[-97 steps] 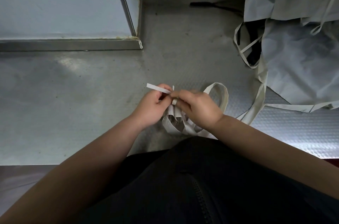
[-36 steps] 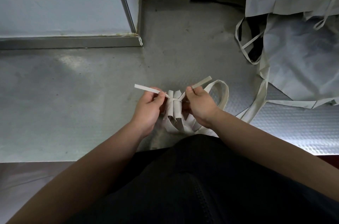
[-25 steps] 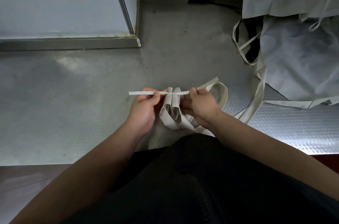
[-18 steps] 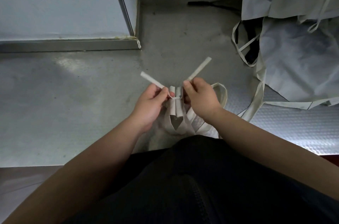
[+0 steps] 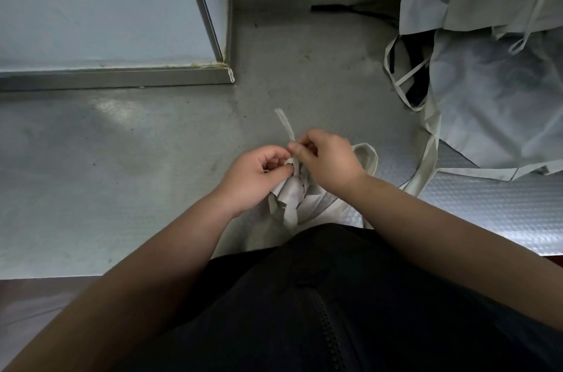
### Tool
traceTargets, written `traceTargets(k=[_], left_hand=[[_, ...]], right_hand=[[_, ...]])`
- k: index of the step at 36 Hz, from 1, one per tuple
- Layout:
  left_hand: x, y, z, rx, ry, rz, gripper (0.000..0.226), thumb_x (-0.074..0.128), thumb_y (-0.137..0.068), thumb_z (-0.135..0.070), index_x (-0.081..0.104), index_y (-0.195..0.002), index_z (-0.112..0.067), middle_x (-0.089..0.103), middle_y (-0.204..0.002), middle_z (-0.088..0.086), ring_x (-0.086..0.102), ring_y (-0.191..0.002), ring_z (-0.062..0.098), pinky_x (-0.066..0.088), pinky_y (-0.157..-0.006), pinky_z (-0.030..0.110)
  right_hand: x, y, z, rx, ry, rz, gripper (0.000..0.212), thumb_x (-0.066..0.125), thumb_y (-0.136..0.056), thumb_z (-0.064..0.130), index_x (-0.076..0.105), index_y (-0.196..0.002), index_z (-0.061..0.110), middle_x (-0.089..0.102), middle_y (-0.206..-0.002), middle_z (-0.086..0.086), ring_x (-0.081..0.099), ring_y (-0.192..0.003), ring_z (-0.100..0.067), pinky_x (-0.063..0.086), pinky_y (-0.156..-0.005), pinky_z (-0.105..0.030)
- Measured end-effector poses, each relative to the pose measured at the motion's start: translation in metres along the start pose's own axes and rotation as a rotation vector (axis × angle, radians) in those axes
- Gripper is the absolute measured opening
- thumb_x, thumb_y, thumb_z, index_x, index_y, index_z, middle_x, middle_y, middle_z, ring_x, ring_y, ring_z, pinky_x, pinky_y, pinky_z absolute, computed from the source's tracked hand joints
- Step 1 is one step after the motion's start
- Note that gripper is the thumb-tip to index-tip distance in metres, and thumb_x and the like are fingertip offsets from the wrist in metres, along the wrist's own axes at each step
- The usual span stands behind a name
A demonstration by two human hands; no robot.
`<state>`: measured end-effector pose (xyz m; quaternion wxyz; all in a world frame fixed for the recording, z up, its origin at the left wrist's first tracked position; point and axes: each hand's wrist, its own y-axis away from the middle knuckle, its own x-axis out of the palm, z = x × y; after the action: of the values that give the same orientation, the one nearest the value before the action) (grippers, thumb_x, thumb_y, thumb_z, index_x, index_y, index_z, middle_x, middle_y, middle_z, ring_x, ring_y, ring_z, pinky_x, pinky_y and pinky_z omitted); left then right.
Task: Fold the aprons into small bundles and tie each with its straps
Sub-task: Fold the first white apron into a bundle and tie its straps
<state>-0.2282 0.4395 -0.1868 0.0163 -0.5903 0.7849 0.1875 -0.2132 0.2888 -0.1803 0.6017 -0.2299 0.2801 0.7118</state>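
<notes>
Steel surface (image 5: 122, 164), pale blue wall (image 5: 91, 0) behind (loose aprons (image 5: 493, 103) heaped right).

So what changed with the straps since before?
The left hand and right hand came together over the bundle. The two strap ends were spread apart; now only one strap end sticks up, pinched by the right hand. The apron pile stayed put.

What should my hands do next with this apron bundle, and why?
Probably draw both hands apart to cinch the tie: the right hand pinches the upright strap end, the left hand pinches the other strap atop the folded bundle, hands nearly touching.
</notes>
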Motion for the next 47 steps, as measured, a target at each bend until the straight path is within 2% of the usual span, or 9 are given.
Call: traceTargets(k=[5, 11, 20, 24, 29, 33, 37, 42, 47], left_hand=[[0.008, 0.001, 0.004, 0.035, -0.06, -0.112, 0.022, 0.066, -0.085, -0.012, 0.058, -0.086, -0.033, 0.063, -0.082, -0.011, 0.058, -0.072, -0.004, 0.045, -0.072, 0.01], [0.011, 0.002, 0.006, 0.135, -0.156, -0.189, 0.015, 0.066, -0.084, -0.01, 0.056, -0.081, -0.02, 0.059, -0.076, -0.011, 0.055, -0.071, -0.004, 0.042, -0.068, 0.009], [0.013, 0.001, 0.011, 0.206, -0.248, -0.238, 0.014, 0.065, -0.084, -0.007, 0.058, -0.082, -0.019, 0.059, -0.078, -0.016, 0.057, -0.08, -0.005, 0.046, -0.069, 0.012], [0.019, 0.001, 0.015, 0.245, -0.311, -0.309, 0.006, 0.064, -0.084, -0.007, 0.061, -0.083, -0.012, 0.057, -0.078, -0.012, 0.057, -0.073, 0.003, 0.046, -0.065, 0.015], [0.023, 0.003, 0.021, 0.426, -0.443, -0.347, 0.017, 0.058, -0.085, -0.012, 0.071, -0.094, -0.006, 0.062, -0.09, 0.004, 0.055, -0.082, 0.007, 0.047, -0.073, 0.017], [0.021, 0.007, 0.023, 0.474, -0.461, -0.355, 0.027, 0.06, -0.082, -0.026, 0.074, -0.096, -0.007, 0.062, -0.087, 0.002, 0.054, -0.082, 0.004, 0.04, -0.077, 0.004], [0.018, 0.001, 0.019, 0.427, -0.487, -0.398, 0.02, 0.063, -0.081, -0.025, 0.074, -0.081, -0.009, 0.059, -0.078, 0.001, 0.054, -0.07, 0.009, 0.042, -0.065, 0.016], [0.001, 0.002, 0.017, 0.382, -0.655, -0.271, 0.022, 0.048, -0.085, -0.024, 0.062, -0.081, -0.008, 0.055, -0.089, 0.003, 0.048, -0.086, 0.018, 0.036, -0.075, 0.023], [-0.013, 0.009, 0.021, 0.277, -0.816, -0.197, 0.01, 0.056, -0.079, 0.002, 0.058, -0.08, -0.008, 0.039, -0.089, -0.003, 0.046, -0.091, 0.027, 0.038, -0.068, 0.034]], right_hand=[[0.001, 0.003, 0.004, -0.032, 0.118, -0.079, 0.026, 0.055, -0.094, 0.026, 0.067, -0.089, 0.003, 0.061, -0.076, -0.002, 0.052, -0.073, -0.013, 0.034, -0.065, -0.019], [-0.008, 0.009, 0.006, -0.24, 0.237, 0.098, 0.031, 0.044, -0.096, 0.017, 0.054, -0.069, 0.008, 0.05, -0.067, -0.01, 0.042, -0.069, -0.021, 0.028, -0.065, -0.029], [-0.011, 0.011, 0.001, -0.231, 0.356, 0.226, 0.026, 0.041, -0.099, 0.017, 0.065, -0.101, 0.005, 0.061, -0.095, -0.014, 0.055, -0.091, -0.027, 0.034, -0.076, -0.028], [-0.008, 0.011, 0.006, -0.053, 0.171, 0.19, 0.027, 0.047, -0.096, 0.016, 0.056, -0.071, 0.013, 0.048, -0.069, 0.0, 0.044, -0.074, -0.02, 0.036, -0.063, -0.024], [-0.01, 0.007, 0.004, 0.355, -0.373, 0.289, 0.031, 0.053, -0.091, 0.013, 0.051, -0.061, 0.017, 0.045, -0.055, 0.007, 0.041, -0.054, -0.007, 0.031, -0.048, -0.017], [-0.012, 0.005, 0.001, 0.426, -0.498, 0.345, 0.029, 0.053, -0.089, 0.009, 0.049, -0.061, 0.014, 0.04, -0.056, 0.001, 0.035, -0.05, -0.01, 0.024, -0.046, -0.023], [-0.011, 0.006, 0.002, 0.412, -0.583, 0.359, 0.026, 0.05, -0.091, 0.005, 0.052, -0.065, 0.007, 0.043, -0.063, -0.006, 0.037, -0.054, -0.013, 0.028, -0.046, -0.021], [-0.019, 0.013, -0.01, 0.02, 0.041, 0.233, 0.024, 0.049, -0.096, 0.017, 0.07, -0.099, 0.005, 0.058, -0.072, 0.004, 0.048, -0.066, -0.008, 0.033, -0.06, -0.019], [-0.013, 0.013, -0.02, -0.021, 0.245, 0.171, 0.025, 0.044, -0.098, 0.015, 0.067, -0.104, 0.006, 0.068, -0.101, -0.009, 0.059, -0.094, -0.023, 0.04, -0.082, -0.029]])
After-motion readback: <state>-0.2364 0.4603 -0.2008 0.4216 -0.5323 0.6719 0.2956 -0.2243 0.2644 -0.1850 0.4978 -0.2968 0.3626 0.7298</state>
